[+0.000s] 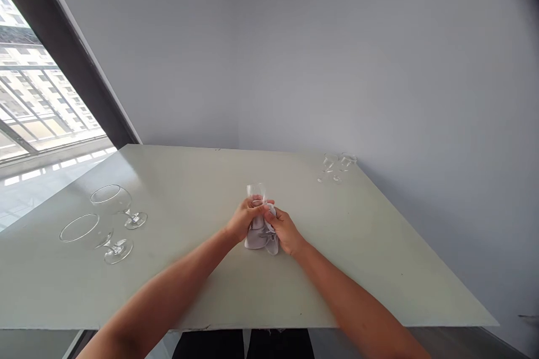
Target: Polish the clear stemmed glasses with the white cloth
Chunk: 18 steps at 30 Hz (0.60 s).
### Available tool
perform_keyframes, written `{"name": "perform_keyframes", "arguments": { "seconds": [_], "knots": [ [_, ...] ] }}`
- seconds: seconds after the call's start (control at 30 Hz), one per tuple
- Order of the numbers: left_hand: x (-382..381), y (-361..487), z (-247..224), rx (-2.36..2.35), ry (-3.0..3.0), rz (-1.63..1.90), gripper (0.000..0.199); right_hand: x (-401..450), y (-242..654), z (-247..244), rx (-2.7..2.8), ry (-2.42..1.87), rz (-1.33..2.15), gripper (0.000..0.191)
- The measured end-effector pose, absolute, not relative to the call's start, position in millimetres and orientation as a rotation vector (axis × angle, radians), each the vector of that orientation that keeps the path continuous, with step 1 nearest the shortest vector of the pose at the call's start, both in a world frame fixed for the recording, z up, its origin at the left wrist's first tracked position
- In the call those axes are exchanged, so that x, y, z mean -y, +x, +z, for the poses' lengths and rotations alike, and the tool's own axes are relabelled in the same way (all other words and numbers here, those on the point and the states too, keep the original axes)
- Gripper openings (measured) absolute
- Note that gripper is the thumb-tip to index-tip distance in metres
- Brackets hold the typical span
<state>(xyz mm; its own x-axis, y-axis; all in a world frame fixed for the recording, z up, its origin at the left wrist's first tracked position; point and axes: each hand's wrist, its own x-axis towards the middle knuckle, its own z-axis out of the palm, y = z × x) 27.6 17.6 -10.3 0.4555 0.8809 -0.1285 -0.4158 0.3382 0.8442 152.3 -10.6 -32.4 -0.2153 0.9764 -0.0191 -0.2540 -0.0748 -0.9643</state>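
In the middle of the table a small clear glass (256, 188) is held in my left hand (244, 219), its rim turned up and away from me. My left fingers wrap round its bowl. Beside it my right hand (284, 228) grips a pale greyish cloth (256, 239), which bunches under the glass and hangs toward the tabletop. The lower part of the glass is hidden by the fingers and the cloth. Both hands are close together, nearly touching.
Two stemmed glasses (119, 249) stand at the left of the white table (202, 171). Smaller stemmed glasses (346, 164) are at the far right corner, near the grey wall (337, 67). A window (37, 78) is at the left. The table's front edge lies close to my legs.
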Motion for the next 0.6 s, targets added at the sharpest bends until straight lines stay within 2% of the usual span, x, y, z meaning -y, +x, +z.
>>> {"name": "perform_keyframes", "arguments": {
  "seconds": [0.2,0.3,0.37,0.43,0.5,0.6],
  "knots": [
    [-25.8,20.7,-16.1,-0.855,0.770,1.093,0.040,16.9,162.9,-32.9,1.608,-1.308,0.700,0.035],
    [-28.0,16.0,-14.2,-0.888,0.646,1.160,0.037,24.4,161.0,-27.2,1.942,-1.149,0.341,0.043],
    [-27.1,14.0,-11.5,-0.903,0.551,1.134,0.031,28.1,156.8,-25.6,2.179,-0.990,0.188,0.041],
    [-24.9,12.8,-8.8,-0.902,0.469,1.060,0.023,29.4,153.6,-25.8,2.293,-0.941,0.107,0.032],
    [-22.5,12.4,-7.5,-0.859,0.434,0.984,0.017,28.5,153.9,-25.6,2.319,-0.939,0.151,0.033],
    [-20.0,13.0,-7.0,-0.813,0.449,0.929,0.012,24.5,160.2,-21.1,2.204,-0.891,0.477,0.029]
  ]
}}
